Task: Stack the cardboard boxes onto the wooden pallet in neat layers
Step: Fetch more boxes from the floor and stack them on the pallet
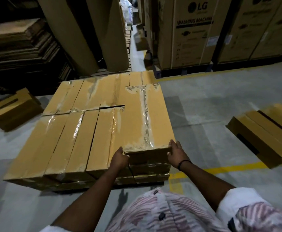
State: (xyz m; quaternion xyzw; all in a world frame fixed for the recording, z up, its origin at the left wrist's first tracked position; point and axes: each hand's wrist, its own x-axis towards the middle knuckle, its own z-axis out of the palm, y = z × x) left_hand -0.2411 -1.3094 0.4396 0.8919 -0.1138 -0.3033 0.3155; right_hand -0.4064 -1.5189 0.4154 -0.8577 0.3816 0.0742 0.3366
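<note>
My left hand and right hand clamp their fingers round the near corners of the long tan taped cardboard box. It lies along the right edge of the layered box stack, and I am probably squaring it flush.

Head-worn wide view, forward and downward, close.

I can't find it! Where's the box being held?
Head view, centre: the top box lies on the stack's right side, near end between left hand and right hand.
</note>
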